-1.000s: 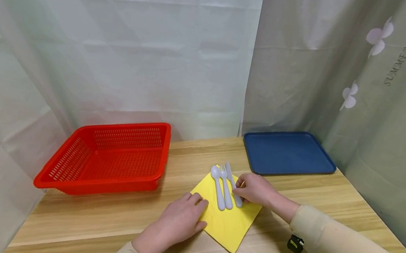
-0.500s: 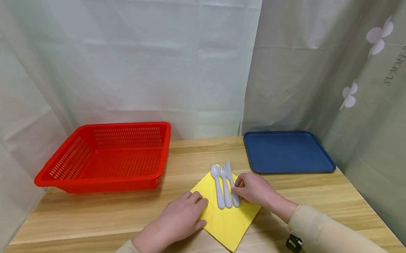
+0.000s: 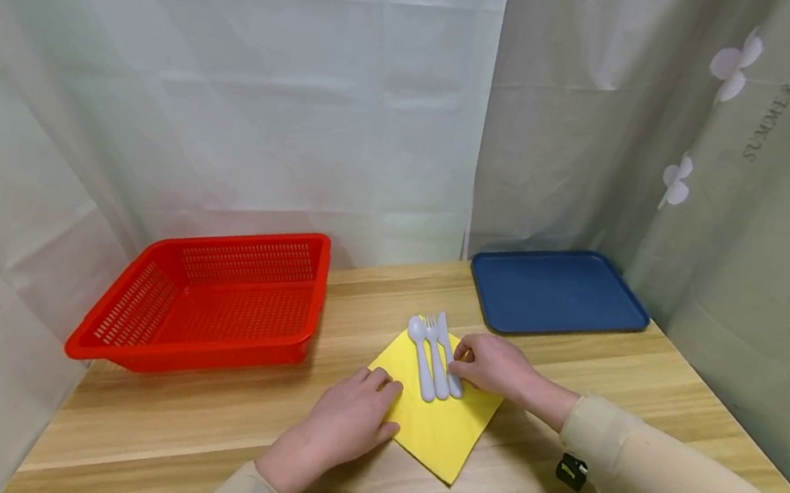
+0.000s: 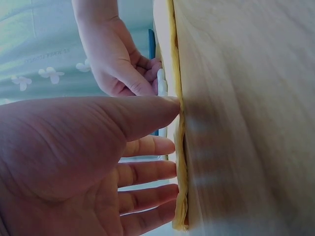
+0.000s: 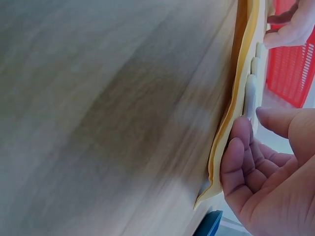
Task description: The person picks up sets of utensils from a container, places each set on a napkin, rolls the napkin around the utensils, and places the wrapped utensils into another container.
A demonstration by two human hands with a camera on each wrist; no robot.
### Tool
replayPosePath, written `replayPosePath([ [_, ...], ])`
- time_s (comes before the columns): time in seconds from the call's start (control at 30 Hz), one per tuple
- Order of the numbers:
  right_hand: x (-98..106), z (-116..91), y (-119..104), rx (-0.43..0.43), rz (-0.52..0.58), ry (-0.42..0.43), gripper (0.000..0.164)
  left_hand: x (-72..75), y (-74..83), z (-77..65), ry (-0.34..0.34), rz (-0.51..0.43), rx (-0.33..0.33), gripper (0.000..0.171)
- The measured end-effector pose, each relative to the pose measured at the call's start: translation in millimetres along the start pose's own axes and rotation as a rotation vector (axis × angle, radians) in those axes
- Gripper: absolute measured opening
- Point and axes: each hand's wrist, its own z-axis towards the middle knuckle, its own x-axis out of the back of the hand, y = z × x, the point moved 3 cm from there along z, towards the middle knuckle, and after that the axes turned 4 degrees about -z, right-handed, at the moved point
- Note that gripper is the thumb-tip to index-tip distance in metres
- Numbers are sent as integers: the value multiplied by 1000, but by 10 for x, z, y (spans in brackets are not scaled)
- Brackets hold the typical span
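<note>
A folded yellow napkin [image 3: 428, 437] lies cornerwise on the wooden table. On it a pale plastic spoon [image 3: 417, 330], fork [image 3: 439, 376] and knife [image 3: 445, 337] are lined up side by side, handles toward me. My right hand [image 3: 494, 365] pinches the knife's handle between thumb and curled fingers; in the right wrist view the knife [image 5: 250, 93] shows right at the fingertips. My left hand [image 3: 349, 418] rests along the napkin's left edge, fingers extended. In the left wrist view its thumb and fingertips meet the folded layers of the napkin [image 4: 181, 147].
A red perforated plastic basket [image 3: 229, 356] stands at the back left. At the back right lies a flat blue tray [image 3: 558, 293]. Pale curtains [image 3: 272, 102] hang close behind the table [image 3: 146, 438] and along both sides.
The knife's handle has shifted slightly left, closer to the fork, with my right hand moving along. My left hand has stayed at the napkin's edge. The head view has shifted a little.
</note>
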Motion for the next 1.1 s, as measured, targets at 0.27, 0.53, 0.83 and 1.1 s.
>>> replayPosePath([
  [0.27, 19, -57, -23, 54, -95, 39, 27, -4, 8, 0, 5, 8, 6, 48],
  [0.53, 65, -192, -24, 89, -124, 71, 30, 31, 74, -5, 19, 29, -8, 46],
  [0.83, 109, -394, -79, 204, -220, 137, 30, 40, 158, 28, 91, 144, -36, 47],
  [1.1, 92, -645, -95, 331, -335, 203, 26, 85, 276, -19, 116, 151, -73, 38],
])
